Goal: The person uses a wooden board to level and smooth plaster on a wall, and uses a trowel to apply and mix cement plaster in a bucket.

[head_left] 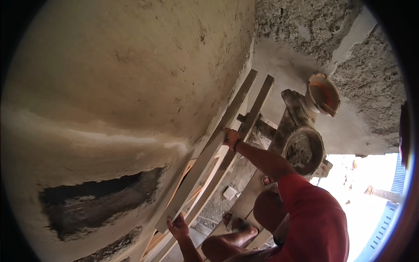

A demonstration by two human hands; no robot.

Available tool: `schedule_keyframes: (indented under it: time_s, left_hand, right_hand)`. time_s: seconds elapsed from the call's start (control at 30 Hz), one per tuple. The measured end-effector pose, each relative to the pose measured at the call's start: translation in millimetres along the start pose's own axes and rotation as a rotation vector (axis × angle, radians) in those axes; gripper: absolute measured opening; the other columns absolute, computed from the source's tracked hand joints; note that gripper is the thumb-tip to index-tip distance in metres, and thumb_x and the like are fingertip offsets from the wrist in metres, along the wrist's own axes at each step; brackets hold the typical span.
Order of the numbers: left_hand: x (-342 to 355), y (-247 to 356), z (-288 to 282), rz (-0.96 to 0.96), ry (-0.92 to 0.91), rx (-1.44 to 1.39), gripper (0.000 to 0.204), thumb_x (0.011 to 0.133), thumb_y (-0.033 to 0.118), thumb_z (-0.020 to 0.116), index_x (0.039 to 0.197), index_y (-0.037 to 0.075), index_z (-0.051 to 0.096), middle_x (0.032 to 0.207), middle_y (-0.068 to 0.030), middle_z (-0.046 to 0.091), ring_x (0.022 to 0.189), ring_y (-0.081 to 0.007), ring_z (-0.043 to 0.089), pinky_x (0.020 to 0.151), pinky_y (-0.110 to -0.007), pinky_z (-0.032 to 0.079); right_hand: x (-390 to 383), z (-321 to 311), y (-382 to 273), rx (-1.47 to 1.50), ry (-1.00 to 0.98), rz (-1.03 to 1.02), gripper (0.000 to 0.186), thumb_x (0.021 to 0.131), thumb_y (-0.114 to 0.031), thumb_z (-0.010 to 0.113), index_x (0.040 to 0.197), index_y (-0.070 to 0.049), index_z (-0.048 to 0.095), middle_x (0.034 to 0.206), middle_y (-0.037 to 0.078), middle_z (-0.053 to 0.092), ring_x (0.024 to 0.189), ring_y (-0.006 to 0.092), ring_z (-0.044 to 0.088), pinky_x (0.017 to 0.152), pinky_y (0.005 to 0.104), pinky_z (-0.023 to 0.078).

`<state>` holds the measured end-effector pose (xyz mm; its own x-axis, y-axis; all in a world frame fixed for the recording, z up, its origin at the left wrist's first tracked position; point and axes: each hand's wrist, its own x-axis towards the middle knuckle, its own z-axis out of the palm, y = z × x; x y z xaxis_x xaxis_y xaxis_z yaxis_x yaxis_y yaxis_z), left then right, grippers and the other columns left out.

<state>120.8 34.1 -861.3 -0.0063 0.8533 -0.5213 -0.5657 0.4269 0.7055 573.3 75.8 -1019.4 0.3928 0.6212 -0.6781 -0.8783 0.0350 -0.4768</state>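
A long, flat grey board (192,181) lies slanting along the foot of the plastered wall. At its lower end my left hand (178,227) grips the edge, thumb laid on the face and fingers partly hidden. My right hand (231,138) has its fingers round the upper end, a dark band at the wrist. Two long wooden beams (261,99) run beside the board and stick out past my right hand. The plastered wall (131,78) rises close on the board's left side.
A round basin with mortar residue (303,150) rests on planks to the right. Behind it stands a whitish bucket (323,92) with a tool handle in it. A dark rough-edged hole (102,198) opens in the wall. My sandalled foot (228,218) is on a plank; rubble (229,192) lies below.
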Motion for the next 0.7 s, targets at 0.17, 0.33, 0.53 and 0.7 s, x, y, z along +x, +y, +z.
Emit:
schedule_keyframes:
  time_s: [0.17, 0.33, 0.53, 0.7]
  left_hand:
    - [52, -65, -9, 0.013, -0.01, -0.082, 0.048, 0.086, 0.027, 0.06, 0.125, 0.004, 0.045, 0.121, -0.0129, 0.056, 0.107, -0.0259, 0.057, 0.086, -0.039, 0.053]
    - [72, -77, 16, 0.08, -0.074, -0.035, 0.039, 0.086, 0.024, 0.061, 0.117, 0.004, 0.049, 0.114, -0.0122, 0.058, 0.1, -0.0246, 0.061, 0.085, -0.038, 0.054]
    - [75, -79, 29, 0.149, -0.059, -0.028, 0.043, 0.083, 0.029, 0.065, 0.115, 0.007, 0.05, 0.113, -0.0104, 0.057, 0.098, -0.0249, 0.06, 0.087, -0.038, 0.052]
    - [70, -74, 30, 0.129, -0.028, -0.056, 0.042, 0.083, 0.03, 0.064, 0.115, 0.008, 0.051, 0.114, -0.0107, 0.057, 0.101, -0.025, 0.059, 0.084, -0.038, 0.053]
  right_hand:
    - [78, -31, 3, 0.017, 0.029, -0.141, 0.045, 0.085, -0.031, 0.056, 0.116, 0.0, 0.042, 0.109, 0.019, 0.057, 0.09, 0.0325, 0.063, 0.071, 0.0498, 0.057]
    - [98, -27, -13, 0.031, 0.058, -0.221, 0.043, 0.083, -0.03, 0.057, 0.113, -0.005, 0.04, 0.107, 0.017, 0.056, 0.09, 0.032, 0.062, 0.068, 0.0518, 0.056]
    - [82, -4, -50, -0.005, 0.085, -0.268, 0.049, 0.076, -0.033, 0.059, 0.112, -0.005, 0.041, 0.105, 0.015, 0.055, 0.085, 0.0288, 0.061, 0.061, 0.0485, 0.054]
    - [69, 6, -66, -0.076, 0.106, -0.331, 0.052, 0.076, -0.034, 0.06, 0.113, -0.003, 0.041, 0.102, 0.015, 0.054, 0.085, 0.028, 0.059, 0.063, 0.0469, 0.051]
